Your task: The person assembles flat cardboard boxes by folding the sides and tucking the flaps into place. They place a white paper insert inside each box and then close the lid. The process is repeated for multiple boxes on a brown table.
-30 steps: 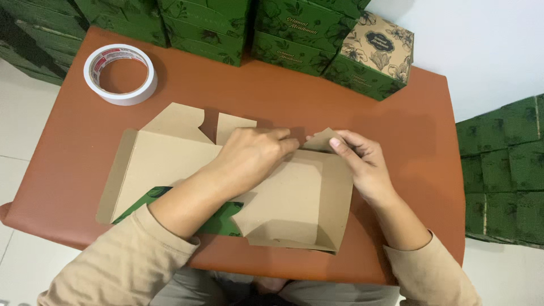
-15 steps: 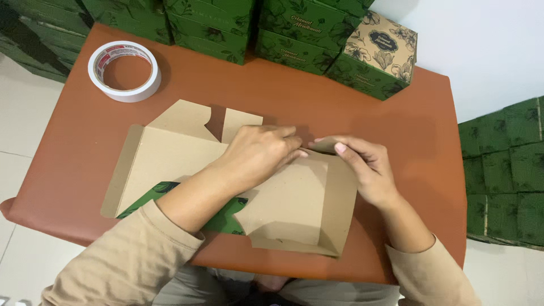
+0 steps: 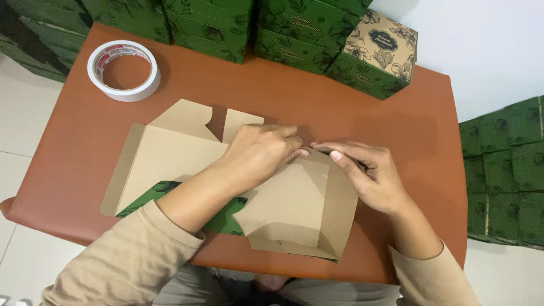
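Note:
A flat brown cardboard box blank (image 3: 170, 156), green with a leaf print on its other face, lies unfolded on the reddish-brown table (image 3: 408, 130). Its right part is folded over into a panel (image 3: 294, 209). My left hand (image 3: 258, 153) presses down on the top edge of that folded panel, fingertips pinching the fold. My right hand (image 3: 362, 173) meets it from the right, thumb and fingers gripping the same top edge. The two hands' fingertips nearly touch at the fold.
A roll of white tape (image 3: 123, 69) lies at the table's far left corner. Stacks of finished green printed boxes (image 3: 294, 34) line the far edge, one with a brown lid (image 3: 385, 42). More green boxes (image 3: 504, 170) are stacked at the right, beyond the table.
The hands have stayed together at the fold's top edge, and the small flap under my right fingers has been pressed flatter. The view has shifted slightly.

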